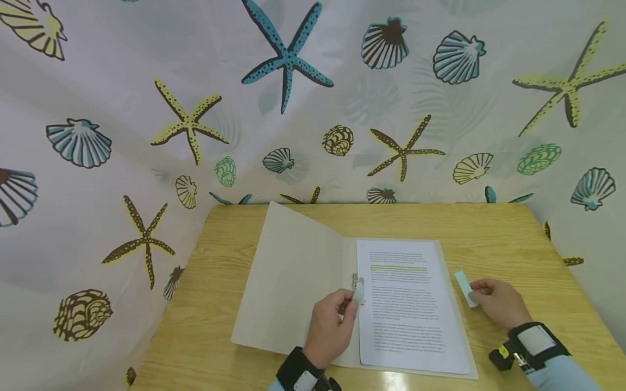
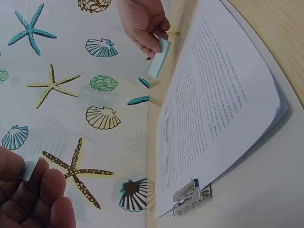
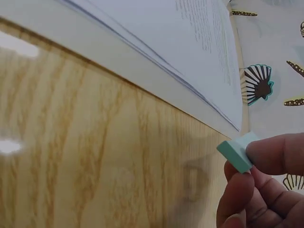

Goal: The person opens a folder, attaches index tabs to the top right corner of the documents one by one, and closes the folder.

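Observation:
My left hand [image 1: 332, 328] pinches a small pale blue-green sticky note [image 1: 359, 291] between thumb and index finger. The note overlaps the left edge of the printed pages [image 1: 401, 309] in the head view, near the metal clip [image 2: 190, 194]. To the right of the pages, my right hand [image 1: 501, 304] grips a narrow pad of sticky notes [image 1: 464, 289] of the same colour by one end. The pad's thickness shows in the right wrist view, with my thumb [image 3: 275, 154] on top. A yellow highlighted line runs across the upper part of the top page.
The pages lie in an open cream file folder [image 1: 293, 282], its cover spread to the left and lifted at the far corner. Beneath is a wooden table [image 1: 552, 271]. A cloth [image 1: 303, 174] printed with shells and starfish hangs behind and beside the table.

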`<state>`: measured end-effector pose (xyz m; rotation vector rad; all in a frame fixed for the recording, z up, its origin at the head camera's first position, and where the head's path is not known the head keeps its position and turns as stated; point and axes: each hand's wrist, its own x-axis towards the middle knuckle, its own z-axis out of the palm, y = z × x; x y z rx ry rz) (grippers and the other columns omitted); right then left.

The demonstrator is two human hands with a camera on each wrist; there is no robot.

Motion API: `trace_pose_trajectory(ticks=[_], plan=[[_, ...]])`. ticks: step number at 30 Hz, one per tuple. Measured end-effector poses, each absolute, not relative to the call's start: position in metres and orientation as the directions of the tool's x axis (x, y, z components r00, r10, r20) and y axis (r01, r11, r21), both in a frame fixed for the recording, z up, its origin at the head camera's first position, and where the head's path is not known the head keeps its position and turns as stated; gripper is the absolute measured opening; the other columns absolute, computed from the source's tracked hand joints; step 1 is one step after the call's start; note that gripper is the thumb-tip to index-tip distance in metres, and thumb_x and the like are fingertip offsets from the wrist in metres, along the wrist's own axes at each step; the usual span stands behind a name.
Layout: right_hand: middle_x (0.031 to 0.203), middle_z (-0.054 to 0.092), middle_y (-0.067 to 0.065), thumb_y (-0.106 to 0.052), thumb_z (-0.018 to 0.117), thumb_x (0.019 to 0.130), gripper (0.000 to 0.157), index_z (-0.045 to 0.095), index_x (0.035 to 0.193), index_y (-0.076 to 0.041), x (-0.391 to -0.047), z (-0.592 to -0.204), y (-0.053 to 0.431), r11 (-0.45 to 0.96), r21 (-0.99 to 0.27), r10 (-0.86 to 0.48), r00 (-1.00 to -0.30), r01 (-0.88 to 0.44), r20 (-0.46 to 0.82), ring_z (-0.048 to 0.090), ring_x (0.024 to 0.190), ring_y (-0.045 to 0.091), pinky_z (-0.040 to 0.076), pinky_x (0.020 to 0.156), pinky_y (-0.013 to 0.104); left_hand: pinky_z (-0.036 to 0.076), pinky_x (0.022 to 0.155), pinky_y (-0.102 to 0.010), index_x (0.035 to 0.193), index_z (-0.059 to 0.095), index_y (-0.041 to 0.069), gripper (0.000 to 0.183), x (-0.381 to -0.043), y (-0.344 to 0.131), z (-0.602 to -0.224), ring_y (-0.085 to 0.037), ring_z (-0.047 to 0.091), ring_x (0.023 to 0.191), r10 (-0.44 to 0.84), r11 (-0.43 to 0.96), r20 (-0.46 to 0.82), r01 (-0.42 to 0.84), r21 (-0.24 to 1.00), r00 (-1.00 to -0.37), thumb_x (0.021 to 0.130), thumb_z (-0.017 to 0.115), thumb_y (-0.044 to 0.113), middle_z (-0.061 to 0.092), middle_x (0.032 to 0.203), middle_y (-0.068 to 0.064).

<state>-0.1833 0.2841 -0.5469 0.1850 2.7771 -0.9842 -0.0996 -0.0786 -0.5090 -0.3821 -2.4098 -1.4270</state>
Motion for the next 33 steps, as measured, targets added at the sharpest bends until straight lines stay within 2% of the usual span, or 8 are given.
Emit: trace_pose_trajectory(ticks=[3,12,21,33], plan=[[0.103,0.062,0.025,-0.018,0.061,0.091,0.038,0.058,0.116,0.009,-0.184,-0.55,0.284,0.777,-0.599,0.052,-0.968,0.194,-0.246,0.058,0.091,0.035,0.046,0.073,0.045,0.047,0.057,-0.018,0.097,0.066,0.008,0.008,-0.1,-0.079,-0.509,-0.002,0.057,0.069,0.066,0.468,0.389,0.373,0.801,-0.919,0.093,0.06,0.006,0.066,0.083,0.004],[0.094,0.063,0.019,-0.016,0.064,0.089,0.037,0.058,0.114,0.011,-0.179,-0.554,0.286,0.8,-0.558,0.041,-0.949,0.218,-0.312,0.058,0.082,0.028,0.046,0.069,0.04,0.047,0.058,-0.018,0.098,0.066,0.009,0.008,-0.101,-0.081,-0.51,-0.001,0.057,0.07,0.068,0.487,0.371,0.355,0.798,-0.926,0.095,0.059,0.009,0.065,0.084,0.005],[0.093,0.064,0.019,-0.013,0.064,0.087,0.036,0.058,0.113,0.011,-0.171,-0.56,0.287,0.83,-0.526,0.032,-0.958,0.184,-0.285,0.059,0.082,0.028,0.047,0.072,0.045,0.047,0.057,-0.018,0.098,0.066,0.01,0.008,-0.1,-0.083,-0.509,-0.002,0.056,0.07,0.066,0.491,0.364,0.348,0.799,-0.929,0.095,0.059,0.01,0.065,0.083,0.005],[0.097,0.062,0.023,-0.021,0.066,0.088,0.043,0.055,0.117,0.009,-0.164,-0.564,0.294,0.834,-0.501,0.066,-0.943,0.231,-0.326,0.059,0.085,0.032,0.047,0.07,0.045,0.047,0.058,-0.018,0.097,0.067,0.009,0.008,-0.098,-0.085,-0.511,-0.002,0.055,0.069,0.059,0.487,0.358,0.34,0.805,-0.932,0.095,0.059,0.01,0.064,0.082,0.006]])
